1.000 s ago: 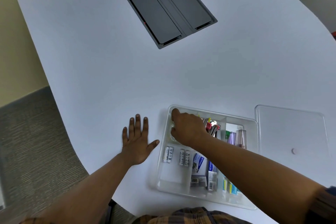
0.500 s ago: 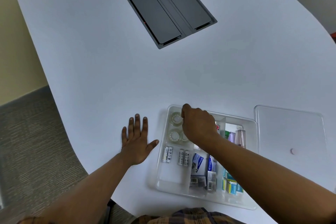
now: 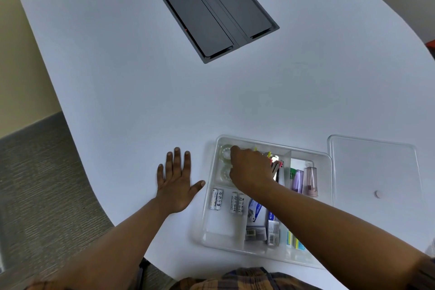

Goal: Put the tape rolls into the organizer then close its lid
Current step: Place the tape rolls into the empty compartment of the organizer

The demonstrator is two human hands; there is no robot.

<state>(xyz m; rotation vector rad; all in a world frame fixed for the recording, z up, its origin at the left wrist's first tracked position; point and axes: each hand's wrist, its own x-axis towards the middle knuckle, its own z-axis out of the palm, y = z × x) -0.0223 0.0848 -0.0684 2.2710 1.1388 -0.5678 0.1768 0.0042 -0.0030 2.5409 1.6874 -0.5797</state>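
Shifting back left, right hand (image 3: 250,169) over tape rolls (image 3: 226,162)

This looks like an office meeting room: a large curved white table (image 3: 117,59) carries a recessed dark-grey cable and power hatch (image 3: 215,10), grey carpet (image 3: 40,186) covers the floor, and plain cream walls (image 3: 21,42) stand behind.

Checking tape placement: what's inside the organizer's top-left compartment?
Two clear tape rolls lie in the organizer, one behind the other. The right hand covers that compartment's right side, so anything there is hidden.
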